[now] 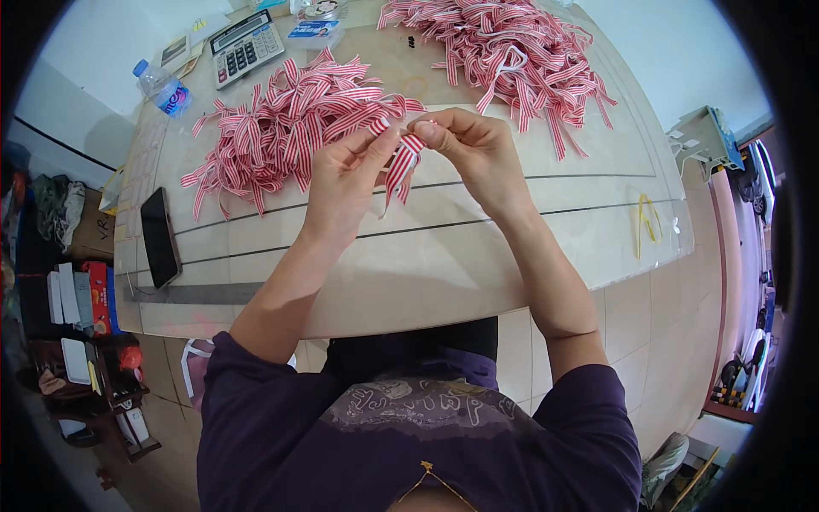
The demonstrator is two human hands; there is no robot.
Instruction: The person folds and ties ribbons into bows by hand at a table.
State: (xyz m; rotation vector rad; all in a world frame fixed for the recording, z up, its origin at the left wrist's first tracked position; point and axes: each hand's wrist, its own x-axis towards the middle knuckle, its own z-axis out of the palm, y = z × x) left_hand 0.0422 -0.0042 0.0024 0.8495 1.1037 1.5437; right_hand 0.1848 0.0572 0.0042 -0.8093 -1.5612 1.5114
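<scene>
Between my two hands, above the middle of the table, is a red-and-white striped ribbon (404, 162), its tails hanging down. My left hand (354, 166) pinches it with thumb and fingertips. Close beside, my right hand (471, 152) also pinches the ribbon between thumb and index finger. Whether it is tied in a bow or a knot is hidden by the fingers. Just behind my left hand lies a heap of striped ribbon pieces (277, 132). A second, larger ribbon heap (520, 64) is spread at the far right, beyond my right hand.
A calculator (246, 47) and a water bottle (162, 88) stand at the far left of the table (452, 273). A blue-and-white packet (314, 29) lies at the back. A phone (160, 237) rests near the left edge, and a yellow band (647, 224) near the right edge.
</scene>
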